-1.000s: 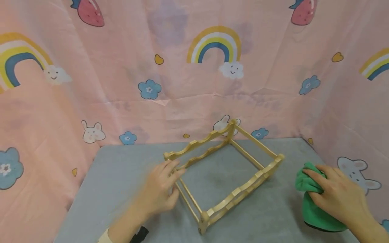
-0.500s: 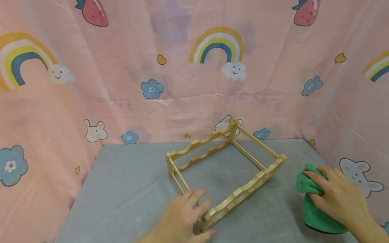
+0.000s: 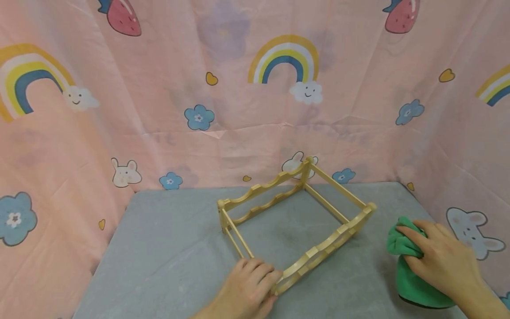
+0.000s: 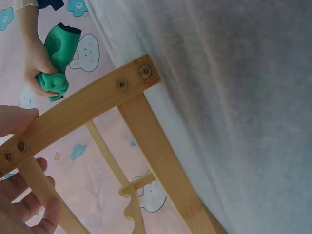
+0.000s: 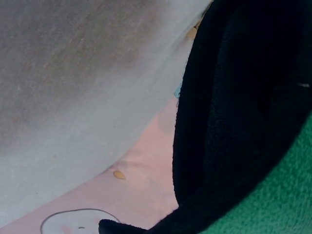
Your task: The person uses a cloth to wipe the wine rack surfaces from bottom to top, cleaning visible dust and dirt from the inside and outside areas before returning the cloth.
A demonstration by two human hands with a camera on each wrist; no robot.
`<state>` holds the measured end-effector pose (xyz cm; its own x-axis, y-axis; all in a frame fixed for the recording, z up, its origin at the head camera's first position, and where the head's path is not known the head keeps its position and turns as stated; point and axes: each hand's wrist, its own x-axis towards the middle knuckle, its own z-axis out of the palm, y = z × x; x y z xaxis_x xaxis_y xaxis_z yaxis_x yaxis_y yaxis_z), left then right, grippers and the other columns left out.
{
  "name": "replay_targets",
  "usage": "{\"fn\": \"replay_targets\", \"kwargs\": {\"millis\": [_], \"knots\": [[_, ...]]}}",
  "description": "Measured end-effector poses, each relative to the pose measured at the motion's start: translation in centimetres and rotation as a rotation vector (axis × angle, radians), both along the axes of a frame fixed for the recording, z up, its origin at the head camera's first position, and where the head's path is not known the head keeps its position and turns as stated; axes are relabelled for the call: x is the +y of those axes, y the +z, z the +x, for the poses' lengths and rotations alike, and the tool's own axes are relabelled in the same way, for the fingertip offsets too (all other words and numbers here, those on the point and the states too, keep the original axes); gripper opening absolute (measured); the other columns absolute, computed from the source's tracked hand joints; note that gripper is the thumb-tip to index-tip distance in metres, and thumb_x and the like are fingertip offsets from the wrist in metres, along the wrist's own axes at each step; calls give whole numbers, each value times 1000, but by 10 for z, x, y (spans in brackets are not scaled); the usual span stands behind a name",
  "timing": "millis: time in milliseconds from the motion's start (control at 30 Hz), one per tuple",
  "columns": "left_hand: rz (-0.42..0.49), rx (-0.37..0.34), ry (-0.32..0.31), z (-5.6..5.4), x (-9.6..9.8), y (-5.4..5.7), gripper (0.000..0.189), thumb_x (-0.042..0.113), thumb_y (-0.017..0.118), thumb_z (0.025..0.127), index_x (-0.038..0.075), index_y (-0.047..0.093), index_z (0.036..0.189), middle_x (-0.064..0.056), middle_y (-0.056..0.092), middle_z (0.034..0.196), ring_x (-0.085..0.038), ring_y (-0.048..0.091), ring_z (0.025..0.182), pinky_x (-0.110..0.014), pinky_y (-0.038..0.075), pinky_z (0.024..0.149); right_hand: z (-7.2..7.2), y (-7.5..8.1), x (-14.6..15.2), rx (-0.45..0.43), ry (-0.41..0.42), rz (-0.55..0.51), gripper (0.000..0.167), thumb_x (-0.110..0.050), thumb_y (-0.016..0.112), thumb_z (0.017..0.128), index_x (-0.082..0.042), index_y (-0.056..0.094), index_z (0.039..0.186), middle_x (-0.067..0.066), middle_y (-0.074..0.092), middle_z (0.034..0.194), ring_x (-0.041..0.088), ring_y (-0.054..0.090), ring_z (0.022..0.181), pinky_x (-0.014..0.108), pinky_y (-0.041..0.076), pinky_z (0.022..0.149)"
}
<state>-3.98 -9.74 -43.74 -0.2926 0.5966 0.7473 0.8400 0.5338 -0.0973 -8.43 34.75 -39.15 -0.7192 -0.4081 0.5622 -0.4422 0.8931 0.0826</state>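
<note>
A light wooden rack with wavy-edged rails (image 3: 340, 230) stands at an angle on the grey tabletop. My left hand (image 3: 249, 290) is at its near corner, covering most of that end post. In the left wrist view the thumb lies on one side of the post (image 4: 83, 105) and curled fingers (image 4: 24, 195) show around the other; screw heads dot the wood. Off to the right, my right hand (image 3: 448, 254) grips a green cloth (image 3: 422, 285), bunched at the top and hanging below. Its dark edging (image 5: 195, 146) fills much of the right wrist view.
The grey-covered table (image 3: 167, 239) reaches back to a pink curtain (image 3: 159, 110) printed with rainbows, flowers and rabbits. That curtain also encloses the left and right sides.
My left hand has moved from the rack's left corner down along its short side to the near corner and taken hold there. The right hand with the cloth has barely moved.
</note>
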Motion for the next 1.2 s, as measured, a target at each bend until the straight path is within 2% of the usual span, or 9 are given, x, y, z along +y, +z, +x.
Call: {"fn": "replay_targets", "kwargs": {"millis": [300, 467, 567, 633, 700, 800, 1000, 1100, 1200], "knots": [[-8, -29, -47, -1, -1, -2, 58, 16, 91, 65, 11, 69, 118, 5, 71, 101, -13, 66, 92, -26, 48, 78, 1, -1, 0, -14, -22, -2, 61, -18, 76, 54, -10, 73, 115, 19, 64, 113, 38, 60, 92, 52, 52, 42], [13, -103, -82, -5, -7, -1, 57, 5, 85, 68, 12, 67, 121, 5, 68, 101, -15, 64, 94, -25, 46, 79, 1, 0, 0, -22, -28, -9, 61, -18, 77, 54, -10, 73, 114, 19, 64, 113, 39, 61, 94, 54, 53, 44], [-17, -198, -61, -6, -15, 2, 57, 1, 82, 70, 12, 66, 123, 5, 67, 103, -15, 63, 96, -27, 45, 80, 2, 1, 0, -57, -59, 0, 62, -16, 80, 54, -9, 73, 115, 21, 63, 115, 41, 60, 96, 55, 54, 46], [-50, -224, -40, -9, -21, 4, 54, -1, 79, 72, 12, 66, 123, 4, 66, 104, -15, 62, 97, -29, 46, 80, 2, 2, 1, -68, -72, 2, 62, -15, 81, 54, -9, 73, 115, 22, 63, 115, 42, 60, 96, 56, 54, 47], [-76, -238, -16, -12, -26, 6, 52, -5, 75, 74, 11, 66, 123, 3, 66, 104, -16, 62, 97, -31, 48, 80, 2, 2, 1, -67, -77, 6, 62, -15, 81, 54, -9, 72, 115, 23, 63, 115, 43, 61, 96, 55, 54, 47], [-86, -213, -10, -20, -31, 7, 52, -10, 67, 73, 9, 66, 121, 1, 65, 102, -18, 62, 94, -32, 51, 77, 2, 2, 3, -45, -66, 3, 62, -16, 79, 54, -9, 72, 115, 23, 63, 114, 42, 62, 94, 53, 53, 46], [-84, -256, -14, -32, -38, 8, 55, -20, 64, 69, 9, 66, 116, 1, 64, 100, -19, 61, 93, -34, 54, 77, 2, 0, 5, -30, -51, 9, 62, -18, 78, 53, -10, 73, 115, 21, 64, 113, 41, 62, 92, 49, 51, 42], [-70, -270, -12, -39, -44, 8, 61, -25, 61, 64, 8, 66, 115, 0, 65, 100, -19, 61, 94, -36, 55, 81, 3, -1, 5, -19, -24, 6, 59, -21, 75, 58, -10, 73, 115, 21, 64, 113, 41, 62, 91, 48, 50, 40], [-60, -286, -5, -45, -49, 9, 65, -28, 58, 61, 6, 67, 115, -1, 66, 102, -20, 62, 96, -38, 56, 85, 4, -4, 5, 17, 18, 6, 42, -38, 61, 83, -11, 74, 113, 19, 64, 110, 40, 62, 89, 49, 51, 42]]}}
